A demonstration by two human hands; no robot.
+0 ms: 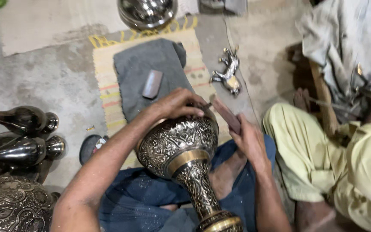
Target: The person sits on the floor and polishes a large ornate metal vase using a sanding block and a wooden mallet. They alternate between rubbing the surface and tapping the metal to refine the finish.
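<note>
An engraved brass vase [181,150] with dark patterned relief lies tilted across my lap, its foot toward me at the bottom of the head view. My left hand [174,103] grips the wide upper body of the vase from above. My right hand [247,141] holds a flat reddish-brown block [226,114] against the vase's rim side. My blue trousers [138,197] lie beneath the vase.
A grey cloth [151,73] with a small brown block [152,83] lies on a striped mat [106,86]. Dark metal vases [20,137] crowd the left. A metal horse figure [228,71] lies on the floor. A person in yellow-green clothes [344,163] sits at right. A shiny bowl [147,13] stands at the top.
</note>
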